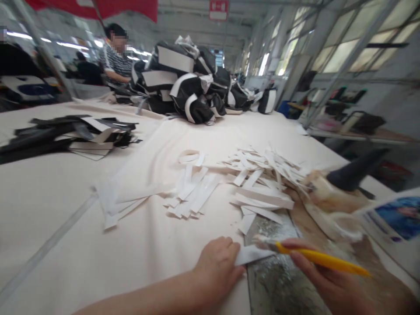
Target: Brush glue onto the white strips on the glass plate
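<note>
My left hand is closed on the near end of a white strip, whose other end lies over a glue-smeared board. In my right hand is a yellow-handled brush, gripped between thumb and fingers. Its pale bristles sit at the strip's upper edge; whether they touch it is blurred. Just beyond the hands lie loose white strips, some reaching onto the board. Farther left, more white strips are fanned out on the pale cloth-covered table.
A glue-crusted container with a dark nozzle stands right of the board, beside a white printed tub. Black strips lie at far left. Black-and-white sewn pieces are heaped at the back, where another person stands.
</note>
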